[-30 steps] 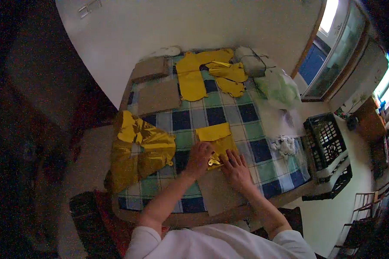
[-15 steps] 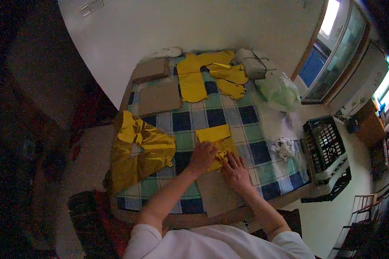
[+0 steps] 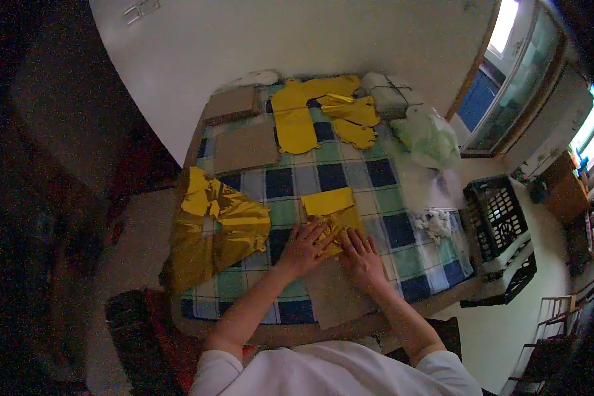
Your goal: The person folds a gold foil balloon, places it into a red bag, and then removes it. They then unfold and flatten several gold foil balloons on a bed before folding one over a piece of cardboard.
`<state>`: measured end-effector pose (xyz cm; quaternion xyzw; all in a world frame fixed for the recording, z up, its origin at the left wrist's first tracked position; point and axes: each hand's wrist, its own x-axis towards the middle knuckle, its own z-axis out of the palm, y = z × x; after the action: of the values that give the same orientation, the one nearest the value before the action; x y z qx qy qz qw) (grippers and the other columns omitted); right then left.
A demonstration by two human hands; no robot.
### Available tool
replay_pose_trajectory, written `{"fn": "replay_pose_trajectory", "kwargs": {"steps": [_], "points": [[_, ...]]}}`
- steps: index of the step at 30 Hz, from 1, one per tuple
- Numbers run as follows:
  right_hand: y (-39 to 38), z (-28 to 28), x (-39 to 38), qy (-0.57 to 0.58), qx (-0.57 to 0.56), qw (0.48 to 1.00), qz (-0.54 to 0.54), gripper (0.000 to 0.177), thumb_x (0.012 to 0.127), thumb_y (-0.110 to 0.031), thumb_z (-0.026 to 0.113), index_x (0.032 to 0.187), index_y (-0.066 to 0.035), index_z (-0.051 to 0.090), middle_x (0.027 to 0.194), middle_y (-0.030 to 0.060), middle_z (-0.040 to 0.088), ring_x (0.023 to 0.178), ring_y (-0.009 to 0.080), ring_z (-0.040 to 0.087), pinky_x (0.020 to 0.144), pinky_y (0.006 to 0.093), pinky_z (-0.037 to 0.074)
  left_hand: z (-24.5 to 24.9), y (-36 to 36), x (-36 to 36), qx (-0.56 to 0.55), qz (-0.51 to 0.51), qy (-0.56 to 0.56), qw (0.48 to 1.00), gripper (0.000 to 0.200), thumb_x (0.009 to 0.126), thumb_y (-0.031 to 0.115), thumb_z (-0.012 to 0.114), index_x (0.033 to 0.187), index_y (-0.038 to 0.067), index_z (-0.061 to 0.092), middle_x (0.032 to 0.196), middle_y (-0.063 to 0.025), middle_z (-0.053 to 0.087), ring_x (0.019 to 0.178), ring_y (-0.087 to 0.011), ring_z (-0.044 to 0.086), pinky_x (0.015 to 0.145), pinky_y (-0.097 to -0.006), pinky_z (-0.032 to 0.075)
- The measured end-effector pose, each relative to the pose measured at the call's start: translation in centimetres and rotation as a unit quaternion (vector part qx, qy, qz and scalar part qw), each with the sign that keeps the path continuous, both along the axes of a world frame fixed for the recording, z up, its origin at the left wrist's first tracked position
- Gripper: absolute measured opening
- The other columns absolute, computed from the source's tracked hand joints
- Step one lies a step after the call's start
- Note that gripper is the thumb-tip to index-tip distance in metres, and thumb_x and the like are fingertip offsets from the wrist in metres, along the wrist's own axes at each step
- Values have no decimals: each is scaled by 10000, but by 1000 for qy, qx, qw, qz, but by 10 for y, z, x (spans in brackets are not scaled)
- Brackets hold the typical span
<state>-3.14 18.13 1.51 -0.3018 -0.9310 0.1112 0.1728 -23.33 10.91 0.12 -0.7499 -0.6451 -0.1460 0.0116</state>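
A folded gold foil piece point(image 3: 329, 202), like a flat foil balloon, lies on a brown cardboard sheet point(image 3: 336, 297) at the near side of the table. Its far end is smooth and bright; the part by my hands is crinkled. My left hand point(image 3: 302, 248) rests on its near left part, fingers stretched out. On the near right part lies my right hand point(image 3: 363, 259), also with fingers extended and pressed flat. My hands cover some of the foil's near edge. Left of them spreads a larger wrinkled gold foil balloon point(image 3: 228, 231), reaching over the table's left edge.
A checked cloth point(image 3: 294, 178) covers the table. At the back lie more flat gold foil balloons point(image 3: 296, 125), cardboard pieces point(image 3: 247, 148) and a wrapped bundle point(image 3: 384, 99). Plastic bags point(image 3: 429, 142) and crumpled white material point(image 3: 435, 224) are on the right, beside a black crate point(image 3: 498, 218).
My left hand has slid slightly back toward me, and its fingers have straightened out on the foil. The right hand stays in nearly the same place.
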Motion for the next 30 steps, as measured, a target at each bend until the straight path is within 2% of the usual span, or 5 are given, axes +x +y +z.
{"fn": "replay_pose_trajectory", "kwargs": {"steps": [6, 14, 20, 25, 30], "points": [[4, -1, 2, -10, 11, 1000, 12, 540, 895, -246, 558, 1389, -100, 398, 1428, 187, 379, 1341, 344, 335, 1106, 484, 253, 21, -5, 2, -29, -29, -60, 997, 492, 888, 461, 542, 1355, 324, 468, 1505, -108, 262, 1407, -325, 205, 1118, -581, 151], [29, -89, 79, 54, 25, 982, -179, 353, 739, -171, 714, 1005, -55, 513, 976, 163, 559, 919, 348, 546, 756, 445, 452, 0, -5, 0, -22, -34, -25, 999, 519, 873, 574, 495, 1334, 337, 487, 1488, -131, 279, 1408, -319, 205, 1114, -604, 129], [18, -67, 91, 152, -155, 965, -148, 226, 774, -136, 672, 910, -37, 521, 794, 135, 564, 700, 294, 562, 632, 381, 463, 12, -6, 1, -32, -34, -30, 998, 567, 865, 639, 453, 1344, 338, 471, 1474, -152, 296, 1408, -304, 208, 1097, -640, 122], [9, -28, 79, 398, -560, 700, -193, 113, 875, -90, 595, 900, -28, 505, 735, 50, 538, 693, 134, 516, 608, 294, 437, 2, -5, -1, -21, -36, -35, 999, 592, 864, 673, 419, 1342, 327, 471, 1472, -155, 298, 1408, -302, 205, 1101, -638, 103], [16, -23, 78, 460, -593, 641, -161, 97, 924, -100, 551, 892, -28, 495, 726, 10, 517, 685, 99, 481, 619, 268, 428, 9, -7, 0, -44, -32, -45, 997, 593, 865, 671, 416, 1336, 316, 477, 1474, -153, 293, 1406, -306, 207, 1107, -632, 93]]}}
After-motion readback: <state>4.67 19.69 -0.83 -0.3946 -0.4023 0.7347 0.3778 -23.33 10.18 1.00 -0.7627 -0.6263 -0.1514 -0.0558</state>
